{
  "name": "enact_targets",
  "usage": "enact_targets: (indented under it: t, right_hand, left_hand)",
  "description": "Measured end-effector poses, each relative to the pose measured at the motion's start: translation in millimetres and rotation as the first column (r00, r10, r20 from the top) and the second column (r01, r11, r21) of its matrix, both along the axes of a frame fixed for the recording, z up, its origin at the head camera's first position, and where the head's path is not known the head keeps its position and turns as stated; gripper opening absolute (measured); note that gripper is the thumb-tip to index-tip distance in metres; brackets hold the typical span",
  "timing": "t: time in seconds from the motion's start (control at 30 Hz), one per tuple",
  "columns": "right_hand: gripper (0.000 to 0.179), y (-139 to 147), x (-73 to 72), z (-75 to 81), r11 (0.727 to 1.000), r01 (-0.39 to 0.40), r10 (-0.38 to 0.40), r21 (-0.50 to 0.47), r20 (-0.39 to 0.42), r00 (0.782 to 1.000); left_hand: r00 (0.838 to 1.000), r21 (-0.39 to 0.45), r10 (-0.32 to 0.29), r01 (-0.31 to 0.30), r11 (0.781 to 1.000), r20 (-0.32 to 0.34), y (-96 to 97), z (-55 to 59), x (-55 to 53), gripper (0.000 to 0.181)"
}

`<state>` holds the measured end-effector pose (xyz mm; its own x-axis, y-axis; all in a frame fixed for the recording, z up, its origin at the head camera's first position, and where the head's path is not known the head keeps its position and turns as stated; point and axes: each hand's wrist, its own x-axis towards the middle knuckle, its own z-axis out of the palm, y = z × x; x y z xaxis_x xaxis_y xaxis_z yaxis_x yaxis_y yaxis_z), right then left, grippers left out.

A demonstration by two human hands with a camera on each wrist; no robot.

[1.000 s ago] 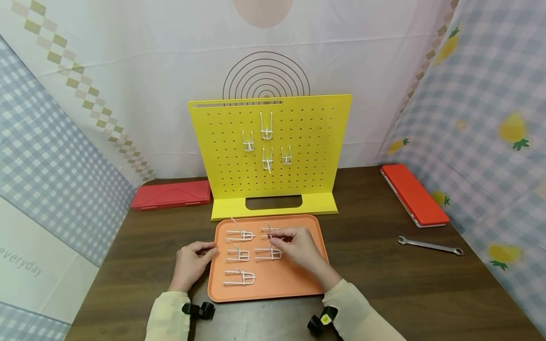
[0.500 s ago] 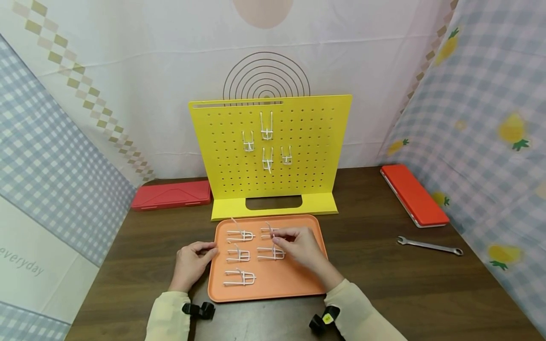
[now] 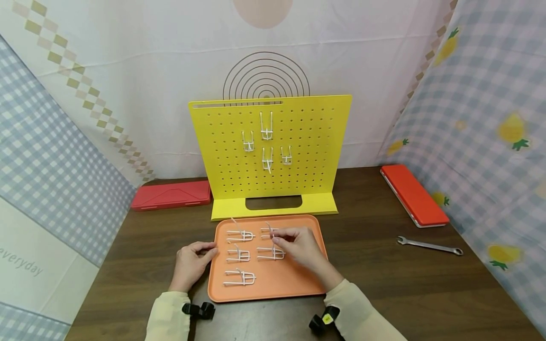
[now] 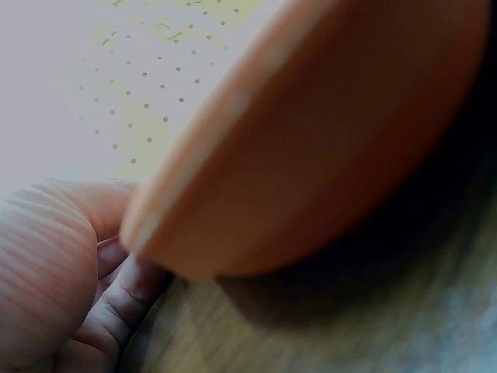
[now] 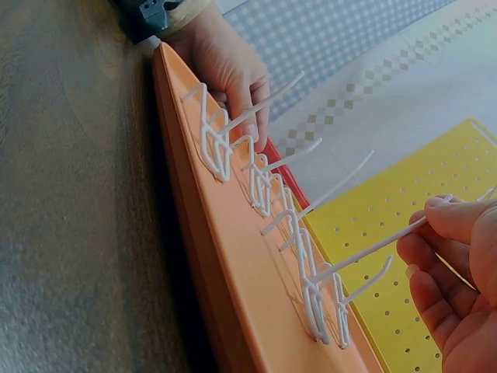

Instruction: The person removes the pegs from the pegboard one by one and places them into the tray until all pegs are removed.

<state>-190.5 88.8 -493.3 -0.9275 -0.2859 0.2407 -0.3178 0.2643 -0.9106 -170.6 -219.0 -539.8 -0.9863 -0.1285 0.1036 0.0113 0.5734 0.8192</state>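
On an orange tray lie several white wire pegboard hooks, such as the front-left hook. My right hand pinches the tip of the upward prong of one hook between thumb and fingers; that hook lies in the middle row. Behind it, another hook is partly hidden by my fingers. At the tray's left edge, my left hand grips the rim with thumb and fingers, seen close up in the left wrist view.
Behind the tray stands a yellow pegboard with several white hooks hung on it. A dark red case lies to its left. On the right are a bright red case and a wrench.
The pinched hook has shifted slightly right on the tray with my right hand, mostly between the first two frames. My left hand stays in place.
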Motion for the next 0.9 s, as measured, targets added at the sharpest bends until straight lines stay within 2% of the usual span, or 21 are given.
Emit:
enact_targets:
  t: [0.37, 0.47, 0.67, 0.8, 0.9]
  right_hand:
    - [0.020, 1, 1.5, 4.9, 1.000, 0.005, -0.005, 0.000, 0.025, 1.000]
    - [0.023, 6, 0.0, 11.1, 0.999, 0.026, -0.026, -0.030, -0.003, 1.000]
    - [0.022, 23, -12.4, 32.4, 0.994, 0.100, -0.103, -0.042, -0.070, 0.992]
    - [0.023, 34, -24.5, 47.6, 0.992, 0.123, -0.125, -0.031, -0.081, 0.989]
    - [0.020, 41, -36.7, 59.1, 0.991, 0.136, -0.136, -0.012, -0.123, 0.983]
  left_hand:
    - [1.000, -0.014, 0.011, -0.011, 1.000, -0.003, 0.7, 1.3, 0.1, 0.018]
    - [1.000, -0.019, 0.013, -0.013, 1.000, 0.004, 1.6, 1.6, -0.2, 0.018]
    - [1.000, -0.031, 0.016, -0.016, 0.999, 0.003, 2.3, 1.2, -0.8, 0.017]
    - [1.000, -0.032, 0.019, -0.018, 0.999, 0.005, 1.7, 0.4, -0.9, 0.017]
    - [1.000, -0.033, 0.020, -0.020, 0.999, 0.005, 1.7, 0.3, -1.1, 0.017]
